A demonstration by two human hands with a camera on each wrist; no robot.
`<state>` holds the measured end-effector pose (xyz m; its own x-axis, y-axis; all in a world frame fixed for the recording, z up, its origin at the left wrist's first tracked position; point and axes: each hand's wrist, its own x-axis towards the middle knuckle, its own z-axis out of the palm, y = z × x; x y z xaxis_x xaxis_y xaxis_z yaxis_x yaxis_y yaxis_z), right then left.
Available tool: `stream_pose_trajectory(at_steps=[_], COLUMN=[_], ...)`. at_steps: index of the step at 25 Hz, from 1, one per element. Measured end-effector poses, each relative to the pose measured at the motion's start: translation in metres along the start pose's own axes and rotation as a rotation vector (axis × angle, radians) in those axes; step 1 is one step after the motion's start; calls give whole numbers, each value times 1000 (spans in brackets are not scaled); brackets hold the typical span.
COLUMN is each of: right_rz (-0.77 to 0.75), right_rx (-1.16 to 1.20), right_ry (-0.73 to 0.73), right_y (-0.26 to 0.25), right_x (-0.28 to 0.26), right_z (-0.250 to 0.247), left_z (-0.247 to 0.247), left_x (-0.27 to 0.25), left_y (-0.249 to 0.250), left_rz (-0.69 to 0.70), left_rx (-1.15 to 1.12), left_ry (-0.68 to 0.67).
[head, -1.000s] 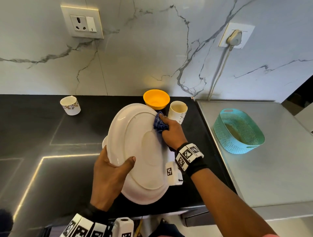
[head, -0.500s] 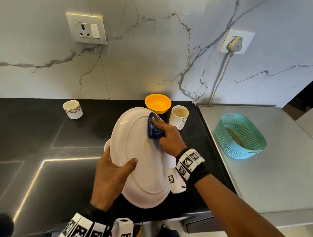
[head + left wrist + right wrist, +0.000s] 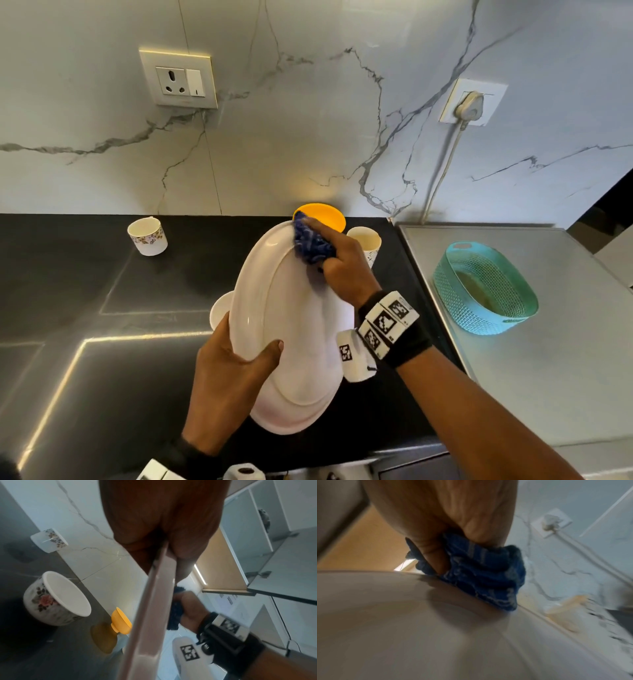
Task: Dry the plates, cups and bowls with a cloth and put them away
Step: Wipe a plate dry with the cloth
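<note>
My left hand grips the near left rim of a large white oval plate, held tilted above the black counter, thumb on its underside. My right hand holds a bunched blue cloth and presses it on the plate's far rim. In the left wrist view the plate is edge-on, with the cloth behind it. In the right wrist view the cloth lies against the plate. A floral white bowl stands under the plate, mostly hidden in the head view.
An orange bowl and a white cup stand behind the plate by the marble wall. A floral cup stands at the counter's far left. A teal basket rests on the steel surface to the right.
My right hand has slid the cloth from the plate's right side up to its far rim. The left hand keeps its grip on the plate.
</note>
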<state>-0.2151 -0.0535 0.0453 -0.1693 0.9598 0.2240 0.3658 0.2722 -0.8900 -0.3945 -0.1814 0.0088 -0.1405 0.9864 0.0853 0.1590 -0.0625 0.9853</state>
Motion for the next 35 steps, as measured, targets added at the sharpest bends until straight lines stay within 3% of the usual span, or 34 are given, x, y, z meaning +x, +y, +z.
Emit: stream_pose_trajectory(at_steps=[3,5,7,10,12,14,17,19,20,23,26,35], right_rz=[-375,-445,-284,174,228,52,-335,-392,-323,97,366,612], right_rx=[-158,-238,-151,2,-46,-83,-220,-305,-270,-120,-155,-162], right_ry=[-137,-160,-96,32,67,80,-31,-39,-16,77,88,115], right_y=[-30,-22,7,40,38,12,-21,-15,-3,44,86,96], right_x=[-25,-28,-19,0,4,0,-14,-14,-11,-13,-43,-136], right_z=[28,35,26,-4,-14,-8,10,11,4,-20,-20,9], left_z=[0,-3,-4,-5,-6,-5,-1,1,3,6,4,9], left_x=[3,0,-6,-16,-15,-9,-2,-5,-10,-22,-26,-30], left_y=[-1,-1,-5,-4,-3,-2,-1,-1,-3,-10,-17,-19], left_rz=[13,-20,-69,-108,-89,-58,-42,-40,-46,-65,-50,-30], left_rx=[35,43,14,-25,-26,-14,-12,-36,-46,-84,-89,-158], left_ry=[-2,21,43,58,53,30,4,13,18,91,117,175])
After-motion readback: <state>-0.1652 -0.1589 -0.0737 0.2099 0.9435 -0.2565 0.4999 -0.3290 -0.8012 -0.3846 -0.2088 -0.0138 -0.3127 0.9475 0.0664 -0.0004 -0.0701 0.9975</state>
